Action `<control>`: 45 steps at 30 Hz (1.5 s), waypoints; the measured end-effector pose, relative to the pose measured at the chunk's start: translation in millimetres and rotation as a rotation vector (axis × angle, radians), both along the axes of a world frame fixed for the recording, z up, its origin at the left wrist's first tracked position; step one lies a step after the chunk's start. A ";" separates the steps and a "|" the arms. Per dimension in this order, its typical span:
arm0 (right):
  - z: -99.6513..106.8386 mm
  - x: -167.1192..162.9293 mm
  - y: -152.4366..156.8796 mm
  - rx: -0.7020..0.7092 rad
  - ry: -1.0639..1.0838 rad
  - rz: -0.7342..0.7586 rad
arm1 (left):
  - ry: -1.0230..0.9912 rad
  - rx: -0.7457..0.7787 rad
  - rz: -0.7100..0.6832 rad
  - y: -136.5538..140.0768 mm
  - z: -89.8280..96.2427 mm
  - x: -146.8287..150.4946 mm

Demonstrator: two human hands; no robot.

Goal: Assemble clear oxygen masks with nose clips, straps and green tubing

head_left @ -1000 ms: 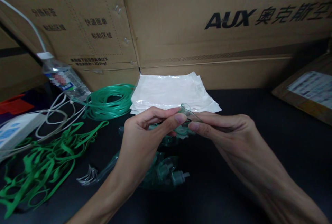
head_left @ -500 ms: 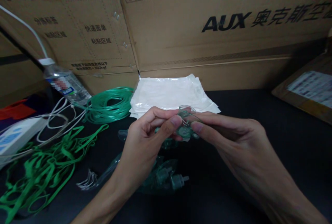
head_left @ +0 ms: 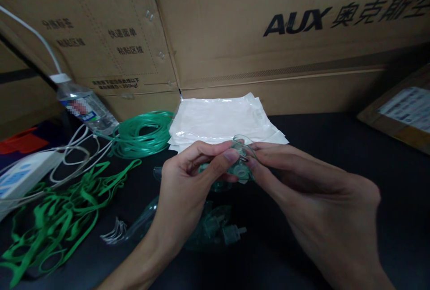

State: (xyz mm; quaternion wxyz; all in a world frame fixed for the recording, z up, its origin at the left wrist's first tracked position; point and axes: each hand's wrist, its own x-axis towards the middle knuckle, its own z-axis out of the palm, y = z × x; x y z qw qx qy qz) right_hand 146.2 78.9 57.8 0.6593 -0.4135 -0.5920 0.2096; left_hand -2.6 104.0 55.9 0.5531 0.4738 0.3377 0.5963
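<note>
A clear green oxygen mask (head_left: pixel 241 172) is held up in front of me, between both hands. My left hand (head_left: pixel 204 164) is closed around its left side, thumb in front. Thumb and fingers of my right hand (head_left: pixel 278 164) pinch its right side, by the curved rim. A small silvery metal strip (head_left: pixel 242 158) shows between the fingertips; its far end is hidden. Below the hands, more clear green masks (head_left: pixel 215 227) with connector ends lie on the black table, partly covered by my left forearm.
Thin metal strips (head_left: pixel 116 232) lie left of my forearm. Farther left are green elastic straps (head_left: pixel 67 218), coiled green tubing (head_left: pixel 143 135), a bottle (head_left: pixel 85 106) and a white power strip (head_left: pixel 27 176). White packets (head_left: pixel 221 120) lie behind the hands. Cardboard boxes (head_left: pixel 268 61) wall the back.
My right hand has turned, its back and wrist shifting right, while its fingertips stay at the mask. The left hand has barely moved.
</note>
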 end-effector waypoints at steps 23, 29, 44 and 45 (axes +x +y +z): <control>2.1 18.1 8.9 -0.323 0.106 0.473 | 0.085 0.021 0.062 -0.6 1.1 -0.9; 5.8 20.9 7.8 -0.381 0.170 0.532 | 0.012 -0.007 0.005 -1.3 5.8 -1.7; 3.0 23.3 13.9 -0.222 0.150 0.502 | 0.255 0.072 0.065 1.8 5.3 -6.0; 3.9 23.4 14.1 -0.219 0.140 0.496 | 0.274 0.089 0.067 1.6 5.9 -6.3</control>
